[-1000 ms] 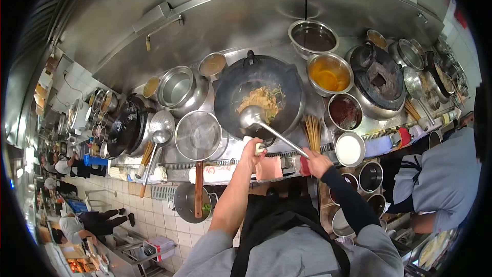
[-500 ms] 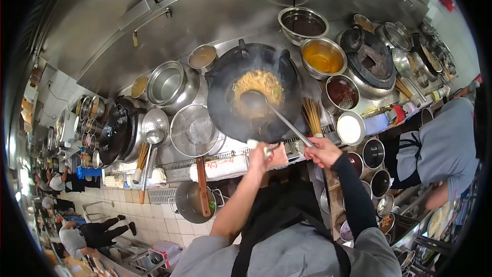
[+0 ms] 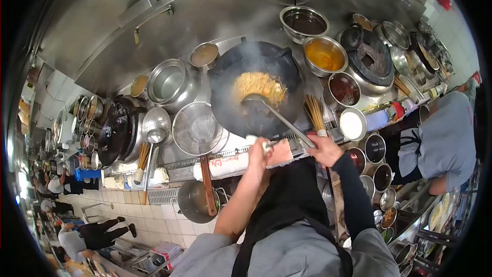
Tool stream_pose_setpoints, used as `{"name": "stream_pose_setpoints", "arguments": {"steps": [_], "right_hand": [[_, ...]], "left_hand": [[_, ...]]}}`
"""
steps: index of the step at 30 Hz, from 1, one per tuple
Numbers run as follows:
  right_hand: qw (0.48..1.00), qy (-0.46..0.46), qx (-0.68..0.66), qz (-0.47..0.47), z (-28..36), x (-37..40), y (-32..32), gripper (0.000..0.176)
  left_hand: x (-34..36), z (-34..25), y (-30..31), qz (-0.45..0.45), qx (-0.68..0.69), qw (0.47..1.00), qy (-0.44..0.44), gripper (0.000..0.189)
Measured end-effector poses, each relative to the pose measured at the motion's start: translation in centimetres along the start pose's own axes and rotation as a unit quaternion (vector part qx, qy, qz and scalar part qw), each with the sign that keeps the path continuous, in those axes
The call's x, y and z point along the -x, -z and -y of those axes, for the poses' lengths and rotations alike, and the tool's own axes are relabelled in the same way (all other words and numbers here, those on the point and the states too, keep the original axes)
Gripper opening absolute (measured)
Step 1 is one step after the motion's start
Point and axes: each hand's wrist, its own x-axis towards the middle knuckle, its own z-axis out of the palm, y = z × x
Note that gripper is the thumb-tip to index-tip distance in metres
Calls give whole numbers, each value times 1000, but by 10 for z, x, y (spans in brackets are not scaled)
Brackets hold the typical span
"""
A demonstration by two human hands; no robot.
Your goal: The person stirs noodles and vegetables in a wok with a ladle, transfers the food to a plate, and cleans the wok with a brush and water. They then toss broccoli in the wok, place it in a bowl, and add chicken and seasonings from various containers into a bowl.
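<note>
Head view: left hand [image 3: 259, 150] clamped round the handle of the wok [image 3: 225, 107], right hand [image 3: 323, 149] fisted on the ladle [image 3: 253, 103]. Ladle bowl pulled back since 0.5 s ago to the near edge of the noodles [image 3: 259, 86], now heaped toward the far wall, steam rising; tossing apparently mid-cycle.

A big restaurant kitchen: a steaming wok [image 3: 254, 90] on a steel stove, sauce bowls [image 3: 324, 54] beside it, pots [image 3: 167, 80] around.

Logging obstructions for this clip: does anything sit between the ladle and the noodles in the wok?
Nothing visible does. The ladle, held by the right hand, lies in the wok with its bowl against the noodles; only steam rises there.
</note>
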Motion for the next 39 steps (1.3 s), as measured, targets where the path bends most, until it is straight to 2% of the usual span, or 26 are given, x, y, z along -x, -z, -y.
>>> {"name": "stream_pose_setpoints", "arguments": {"steps": [3, 5, 6, 8, 9, 10, 12, 15, 16, 17, 18, 19, 20, 21, 22, 23, 26, 27, 28, 29, 31, 32, 34, 36, 37, 39], "right_hand": [[977, 147, 51, -144, -37, -20, -32, 45], [975, 171, 55, -129, -32, -3, -24, 49], [973, 184, 59, -123, -24, 7, -15, 51], [997, 72, 22, -34, 21, 33, 22, 36], [997, 73, 31, -12, 18, 33, 28, 30], [996, 74, 40, 10, 15, 34, 33, 24], [995, 58, 83, -6, 2, 8, 24, 25], [989, 95, 89, -68, -14, -18, 2, 29], [984, 123, 73, -104, -18, -15, -4, 30], [977, 150, 56, -139, -24, -10, -12, 31], [984, 135, 34, -115, -44, -3, -10, 33], [991, 80, 10, -103, -23, 23, 0, 34], [995, 23, -13, -93, -2, 48, 9, 35], [996, 4, -12, -88, -9, 61, 14, 34], [995, 7, -20, -96, -18, 58, 14, 34], [994, 9, -29, -103, -27, 56, 14, 33], [986, -23, -89, -141, -17, 38, 1, 33], [977, -58, -130, -157, -16, 29, -9, 34], [969, 1, -120, -217, -55, 3, -35, 32], [954, -86, -178, -225, -15, 12, -46, 29], [896, -77, -376, -224, -8, 4, -78, 33], [877, -85, -441, -170, -13, -1, -86, 27], [821, -105, -555, -86, -1, 5, -89, 12], [753, -110, -648, 8, -11, 10, -87, 16], [714, -107, -690, 53, -16, 14, -85, 17], [624, -124, -766, 95, -24, 41, -85, 20]], "left_hand": [[6, 58, 54, 62, -44, 996, 44, 9], [40, 57, 53, -3, -111, 986, 124, 6], [72, 35, 27, -38, -123, 984, 126, 6], [71, 0, 9, 24, 0, 996, 87, 7], [66, -16, 3, 53, 62, 994, 68, 7], [46, -30, -2, 44, 59, 997, 40, 9], [5, -43, -3, 39, 37, 998, 13, 14], [-20, 14, 31, 15, -28, 999, 10, 16], [-26, 38, 49, -26, -39, 999, 8, 10], [2, 31, 53, 5, -107, 992, 68, 12], [15, 30, 55, -17, -125, 988, 93, 13], [24, 30, 57, -39, -144, 981, 121, 14], [28, 21, 56, -12, -107, 990, 94, 14], [32, 10, 55, 12, -69, 995, 68, 14], [40, -8, 41, 42, -2, 998, 43, 13], [41, -28, 29, 30, 2, 998, 52, 11], [15, -46, 30, 57, -20, 998, 13, 15], [8, -29, 37, 32, -78, 995, -53, 14], [6, 2, 45, 6, -135, 984, -120, 14], [6, 25, 49, -20, -191, 963, -187, 15], [33, 48, 45, -3, -221, 955, -200, 16], [40, 51, 49, -5, -202, 972, -122, 12], [45, 45, 55, 10, -183, 979, -86, 8], [67, 24, 52, -6, -147, 988, -35, 9], [77, 13, 58, 40, -106, 994, 5, 10], [93, 7, 77, 37, -26, 993, 109, 14]]}}
